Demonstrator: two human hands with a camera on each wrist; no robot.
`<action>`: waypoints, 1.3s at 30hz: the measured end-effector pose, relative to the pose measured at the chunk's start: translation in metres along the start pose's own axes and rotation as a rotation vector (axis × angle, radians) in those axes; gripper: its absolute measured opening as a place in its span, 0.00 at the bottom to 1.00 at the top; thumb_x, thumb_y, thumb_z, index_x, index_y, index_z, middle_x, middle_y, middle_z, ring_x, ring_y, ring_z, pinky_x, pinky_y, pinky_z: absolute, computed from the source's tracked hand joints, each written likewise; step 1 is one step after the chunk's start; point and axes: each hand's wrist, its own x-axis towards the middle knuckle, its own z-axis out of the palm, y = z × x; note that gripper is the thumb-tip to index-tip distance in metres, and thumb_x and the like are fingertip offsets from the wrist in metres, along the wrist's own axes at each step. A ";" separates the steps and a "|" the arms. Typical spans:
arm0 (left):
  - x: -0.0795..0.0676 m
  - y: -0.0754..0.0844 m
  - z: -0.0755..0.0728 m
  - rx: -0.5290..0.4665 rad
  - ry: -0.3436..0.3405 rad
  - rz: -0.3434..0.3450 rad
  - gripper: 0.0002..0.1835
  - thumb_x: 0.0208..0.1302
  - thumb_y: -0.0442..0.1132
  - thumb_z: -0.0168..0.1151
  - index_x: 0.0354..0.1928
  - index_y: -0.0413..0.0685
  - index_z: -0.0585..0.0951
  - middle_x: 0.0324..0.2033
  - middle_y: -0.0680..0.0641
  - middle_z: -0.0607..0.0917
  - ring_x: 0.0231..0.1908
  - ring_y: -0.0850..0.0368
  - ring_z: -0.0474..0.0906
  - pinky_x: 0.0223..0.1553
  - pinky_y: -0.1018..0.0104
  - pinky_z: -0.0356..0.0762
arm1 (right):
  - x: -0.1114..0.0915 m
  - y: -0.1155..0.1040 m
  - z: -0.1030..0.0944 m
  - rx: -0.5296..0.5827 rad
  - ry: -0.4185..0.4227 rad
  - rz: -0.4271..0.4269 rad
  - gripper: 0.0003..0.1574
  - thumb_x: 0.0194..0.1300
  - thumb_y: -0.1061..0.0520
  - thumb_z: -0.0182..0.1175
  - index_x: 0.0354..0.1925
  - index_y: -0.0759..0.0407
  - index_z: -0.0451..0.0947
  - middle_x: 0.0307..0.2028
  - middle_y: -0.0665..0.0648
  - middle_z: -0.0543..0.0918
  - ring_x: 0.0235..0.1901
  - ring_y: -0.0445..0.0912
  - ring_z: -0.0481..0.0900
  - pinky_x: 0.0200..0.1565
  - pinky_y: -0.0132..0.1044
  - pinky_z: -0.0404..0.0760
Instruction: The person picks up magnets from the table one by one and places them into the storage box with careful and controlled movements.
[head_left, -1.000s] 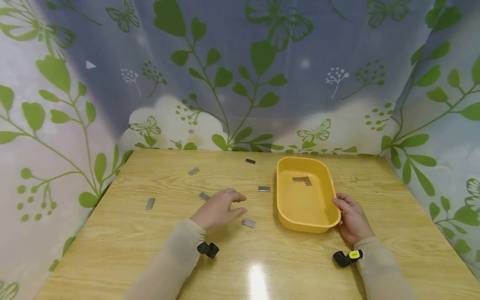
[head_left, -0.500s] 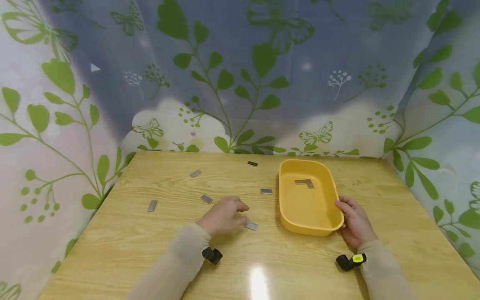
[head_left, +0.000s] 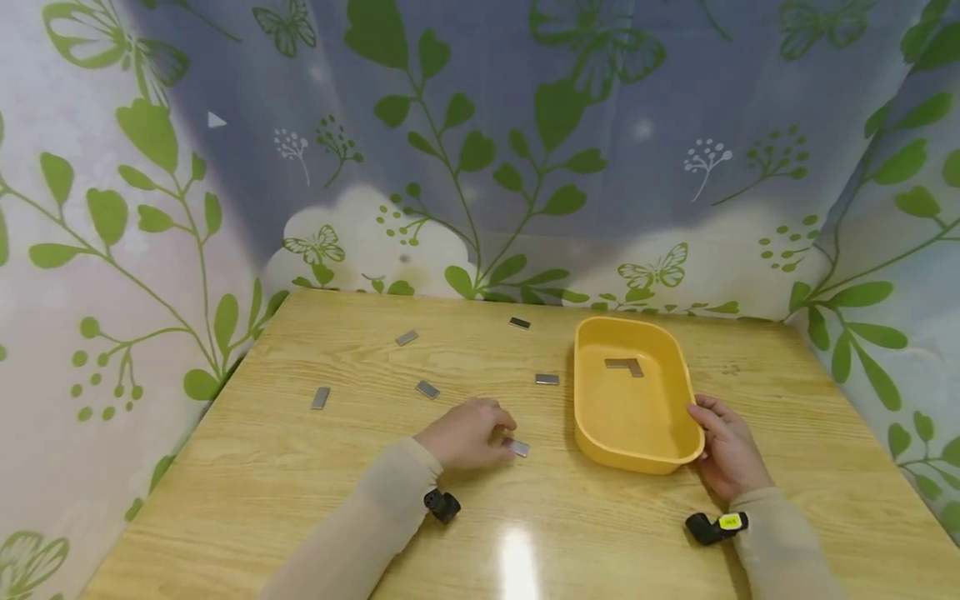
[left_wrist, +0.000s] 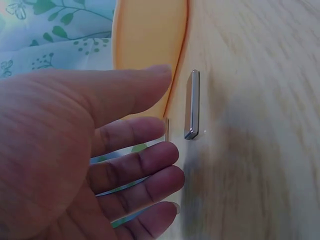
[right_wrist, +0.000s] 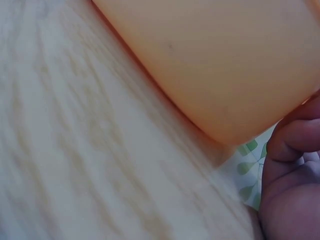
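Left grip (head_left: 467, 435) low over bench (head_left: 600, 533), thumb and fingers spread; metal bar (left_wrist: 194, 105) lies just past it. Right grip (head_left: 729, 454) pinches yellow tray (head_left: 628, 457) at its side.

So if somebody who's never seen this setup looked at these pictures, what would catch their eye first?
Probably the bright yellow bin on the right side of the wooden table, its rim held by the right hand, with two flat metal pieces forming an L inside. Next, perhaps, the backdrop with green leaves and butterflies behind the table, then the left hand beside a loose metal bar left of the bin.
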 end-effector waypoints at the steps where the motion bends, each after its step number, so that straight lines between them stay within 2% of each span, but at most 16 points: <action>1: 0.000 0.000 0.001 0.000 -0.007 0.009 0.15 0.60 0.47 0.68 0.45 0.49 0.84 0.37 0.53 0.81 0.35 0.62 0.71 0.38 0.69 0.72 | 0.000 0.000 0.000 0.000 0.001 0.001 0.08 0.74 0.62 0.50 0.48 0.63 0.67 0.33 0.53 0.80 0.21 0.38 0.75 0.17 0.24 0.68; 5: 0.000 0.000 0.004 0.019 -0.021 0.036 0.11 0.57 0.47 0.70 0.39 0.51 0.83 0.32 0.53 0.79 0.32 0.62 0.68 0.34 0.69 0.68 | -0.001 0.001 0.000 -0.013 0.005 0.002 0.08 0.74 0.61 0.50 0.49 0.64 0.67 0.32 0.53 0.80 0.19 0.37 0.73 0.17 0.24 0.68; 10: 0.000 0.002 0.007 0.037 -0.036 0.023 0.16 0.55 0.47 0.72 0.43 0.50 0.84 0.35 0.55 0.79 0.33 0.63 0.68 0.36 0.71 0.69 | 0.000 0.000 -0.001 -0.028 0.011 0.000 0.08 0.74 0.60 0.50 0.49 0.63 0.67 0.33 0.53 0.80 0.21 0.37 0.74 0.17 0.24 0.68; 19: 0.002 0.005 0.012 0.061 -0.045 -0.004 0.14 0.56 0.45 0.72 0.43 0.51 0.85 0.37 0.57 0.79 0.36 0.65 0.70 0.41 0.71 0.72 | -0.002 0.000 -0.002 -0.015 0.009 0.007 0.08 0.74 0.61 0.50 0.48 0.63 0.67 0.34 0.53 0.79 0.22 0.38 0.76 0.18 0.25 0.70; 30: 0.002 0.011 0.011 0.110 0.012 0.006 0.08 0.58 0.42 0.70 0.38 0.48 0.85 0.32 0.55 0.80 0.33 0.64 0.71 0.39 0.70 0.73 | 0.001 -0.005 0.001 -0.031 0.009 0.015 0.12 0.73 0.59 0.51 0.50 0.65 0.65 0.34 0.53 0.80 0.23 0.39 0.77 0.18 0.26 0.72; 39: 0.001 0.010 0.010 0.126 0.047 -0.072 0.04 0.61 0.41 0.68 0.34 0.49 0.85 0.31 0.55 0.81 0.32 0.63 0.73 0.36 0.69 0.74 | 0.000 -0.005 -0.002 -0.002 0.006 0.039 0.11 0.74 0.60 0.50 0.51 0.64 0.64 0.34 0.54 0.80 0.21 0.38 0.76 0.17 0.26 0.71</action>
